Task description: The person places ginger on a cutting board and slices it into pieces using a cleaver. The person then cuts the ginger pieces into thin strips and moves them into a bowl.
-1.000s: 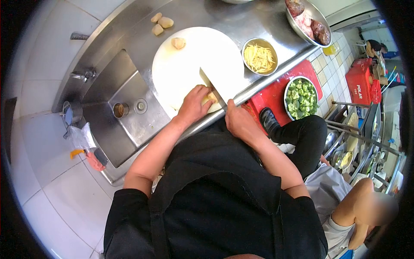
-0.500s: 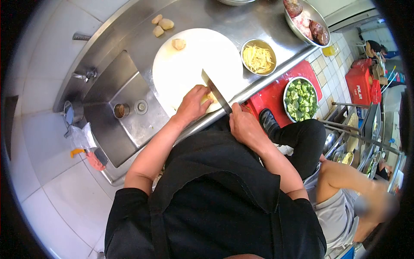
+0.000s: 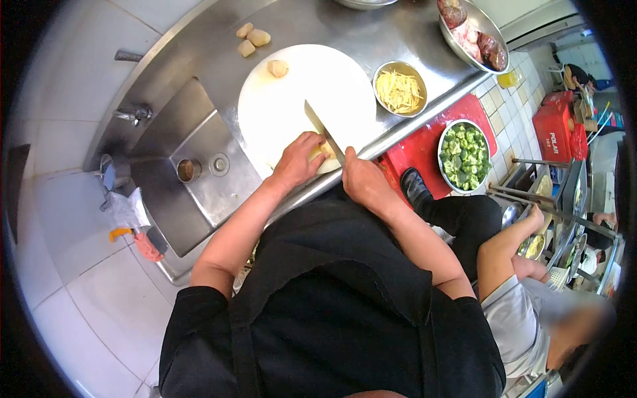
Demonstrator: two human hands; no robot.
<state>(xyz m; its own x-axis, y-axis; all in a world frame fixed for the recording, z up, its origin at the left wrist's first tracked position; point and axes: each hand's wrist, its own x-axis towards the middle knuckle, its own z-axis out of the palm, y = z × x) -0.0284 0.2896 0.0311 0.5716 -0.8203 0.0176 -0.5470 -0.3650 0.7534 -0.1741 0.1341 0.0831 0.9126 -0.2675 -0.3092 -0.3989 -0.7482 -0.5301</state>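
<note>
Pinching a yellow piece on the board, the left hand sits just beside the knife gripped in the right hand.

Sink on my left, broccoli on my right
A cup sits beside the drain; far right, I see a bowl of meat and a red crate.

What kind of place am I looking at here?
Most likely a restaurant or other commercial kitchen. A long steel counter has a sink set into it, a round white cutting board has a knife over it, and there's plenty of cut broccoli nearby.
</note>
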